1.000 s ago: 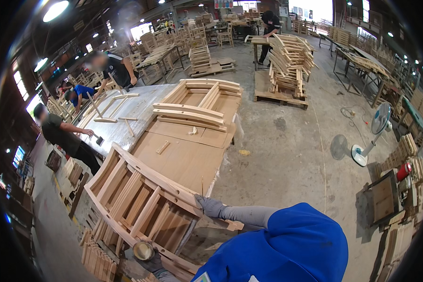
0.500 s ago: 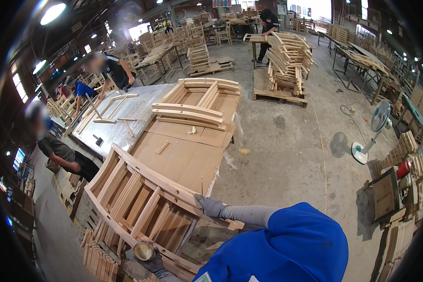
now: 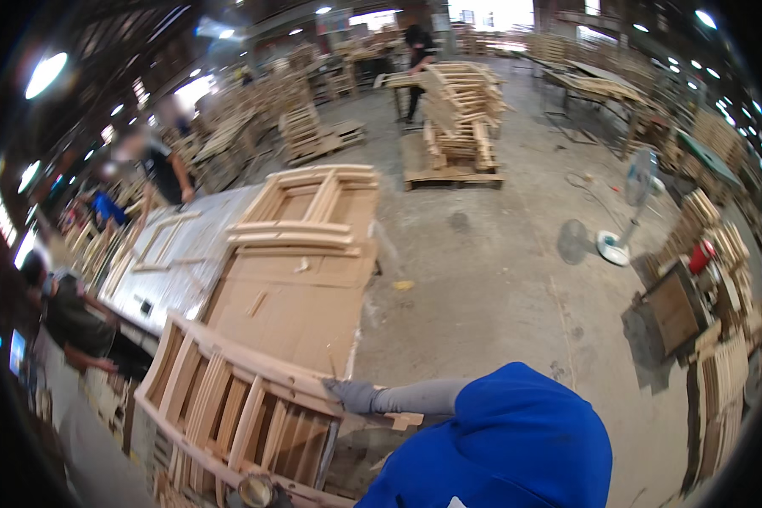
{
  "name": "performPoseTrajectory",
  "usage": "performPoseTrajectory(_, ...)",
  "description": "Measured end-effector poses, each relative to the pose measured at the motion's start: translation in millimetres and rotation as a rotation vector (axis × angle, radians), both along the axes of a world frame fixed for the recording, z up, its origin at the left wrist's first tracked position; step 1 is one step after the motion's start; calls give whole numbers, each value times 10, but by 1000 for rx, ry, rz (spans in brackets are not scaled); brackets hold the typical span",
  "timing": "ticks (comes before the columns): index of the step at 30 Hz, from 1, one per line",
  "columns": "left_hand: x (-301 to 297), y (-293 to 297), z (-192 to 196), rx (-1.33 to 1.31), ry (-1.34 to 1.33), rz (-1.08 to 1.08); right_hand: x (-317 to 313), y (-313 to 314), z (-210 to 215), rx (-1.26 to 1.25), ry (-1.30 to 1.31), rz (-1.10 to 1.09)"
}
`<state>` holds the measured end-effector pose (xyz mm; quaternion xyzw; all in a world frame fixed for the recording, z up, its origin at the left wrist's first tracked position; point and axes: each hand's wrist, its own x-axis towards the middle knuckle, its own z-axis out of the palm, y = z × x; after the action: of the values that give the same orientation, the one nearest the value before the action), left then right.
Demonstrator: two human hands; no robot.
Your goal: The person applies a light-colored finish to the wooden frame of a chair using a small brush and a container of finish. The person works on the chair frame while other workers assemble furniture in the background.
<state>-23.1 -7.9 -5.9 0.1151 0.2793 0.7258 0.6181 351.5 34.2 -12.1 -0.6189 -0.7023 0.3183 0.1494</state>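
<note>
In the lower middle of the frame, the gloved left hand (image 3: 351, 394) is clamped on the corner of the slatted wooden frame (image 3: 229, 406) at lower left, mid-handling, which calls for firm support; the right hand is out of view.

Dim workshop hall with a grey concrete floor (image 3: 499, 279) (dusty), ceiling lamps (image 3: 46, 74) and a pedestal fan (image 3: 631, 212).

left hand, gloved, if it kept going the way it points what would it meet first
The left hand already rests on the top rail of the slatted wooden frame, so it meets that first. Beyond lies the cardboard-covered table, though depth is unclear.
</note>
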Motion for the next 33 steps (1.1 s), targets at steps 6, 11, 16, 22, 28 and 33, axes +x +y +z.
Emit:
performPoseTrajectory(6,538,196,28,-48,89,-83,188,-47,-334,318,-61,-98)
performPoseTrajectory(11,651,218,126,-44,113,-109,175,-45,-421,400,-66,-120)
performPoseTrajectory(16,737,235,165,-39,120,-132,210,-30,-425,391,-74,-112)
performPoseTrajectory(22,697,228,192,-25,130,-134,182,-48,-309,317,-72,-105)
performPoseTrajectory(28,625,209,200,-10,140,-130,167,-51,-302,300,-48,-87)
performPoseTrajectory(33,639,211,170,-2,128,-146,246,-17,-404,346,-57,-122)
